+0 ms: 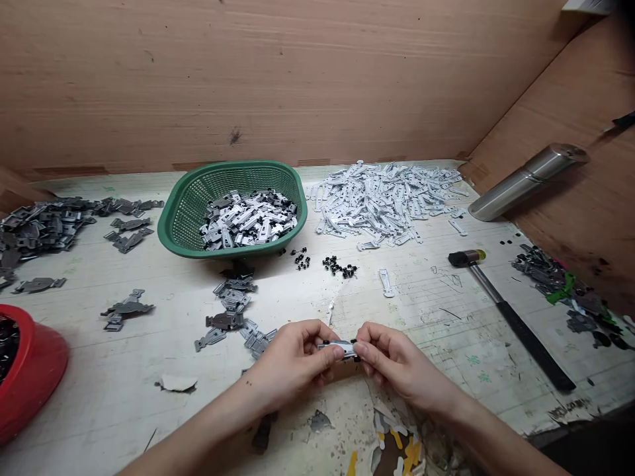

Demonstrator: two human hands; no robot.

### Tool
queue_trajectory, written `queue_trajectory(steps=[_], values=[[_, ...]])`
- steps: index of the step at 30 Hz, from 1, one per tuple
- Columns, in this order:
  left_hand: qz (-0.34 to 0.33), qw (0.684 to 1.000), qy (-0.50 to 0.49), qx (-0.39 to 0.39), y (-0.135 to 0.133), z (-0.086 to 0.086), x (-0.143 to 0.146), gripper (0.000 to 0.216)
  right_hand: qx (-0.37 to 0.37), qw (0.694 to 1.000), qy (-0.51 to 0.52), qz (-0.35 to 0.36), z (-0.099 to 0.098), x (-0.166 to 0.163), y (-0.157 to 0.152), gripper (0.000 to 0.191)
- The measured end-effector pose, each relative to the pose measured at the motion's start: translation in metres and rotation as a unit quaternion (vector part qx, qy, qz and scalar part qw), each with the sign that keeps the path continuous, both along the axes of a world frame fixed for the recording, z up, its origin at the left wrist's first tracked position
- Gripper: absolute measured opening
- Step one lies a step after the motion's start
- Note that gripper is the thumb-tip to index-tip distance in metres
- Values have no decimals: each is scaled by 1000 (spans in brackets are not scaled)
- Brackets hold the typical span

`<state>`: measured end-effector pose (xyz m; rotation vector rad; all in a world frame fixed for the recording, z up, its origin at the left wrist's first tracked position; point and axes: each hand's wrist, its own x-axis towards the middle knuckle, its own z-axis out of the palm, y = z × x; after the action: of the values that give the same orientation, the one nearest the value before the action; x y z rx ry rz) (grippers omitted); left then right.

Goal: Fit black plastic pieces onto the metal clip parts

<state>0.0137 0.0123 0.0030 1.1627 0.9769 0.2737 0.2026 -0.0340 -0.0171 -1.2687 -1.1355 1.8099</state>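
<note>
Between my two hands is a small toy car chassis, with a white plate on top and black wheels at its ends. My left hand pinches its left end between thumb and fingers. The right end is gripped by the thumb and fingertips of my right hand. Fingers hide part of its underside. Just beyond my hands lie small black wheel pairs and a single white chassis plate. Grey plates are scattered past my left hand.
A green basket holds assembled pieces, beside a heap of white plates. On the right are a hammer, a steel cylinder and mixed scraps. A red container and grey plate piles stand left.
</note>
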Motion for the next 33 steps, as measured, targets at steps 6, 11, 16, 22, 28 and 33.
queue_trajectory(steps=[6, 11, 16, 22, 28, 33], values=[[36, 993, 49, 98, -1, 4, 3, 21, 12, 1000, -16, 14, 6, -4, 6, 27], [66, 988, 43, 131, 0, 9, 1, 21, 10, 999, -25, 33, 9, -4, 18, 29], [70, 986, 17, 148, 22, 20, -18, 27, 52, 998, -16, 24, 30, -15, 46, 27], [151, 856, 261, 419, 58, 30, -65, 29, 281, 952, -41, -116, 93, -61, 162, 29], [-141, 843, 340, 392, 32, 31, -57, 17, 334, 932, -133, -43, 78, -73, 163, 36], [-202, 805, 381, 408, 20, 22, -44, 23, 354, 883, -306, -36, 47, -20, 103, 29]])
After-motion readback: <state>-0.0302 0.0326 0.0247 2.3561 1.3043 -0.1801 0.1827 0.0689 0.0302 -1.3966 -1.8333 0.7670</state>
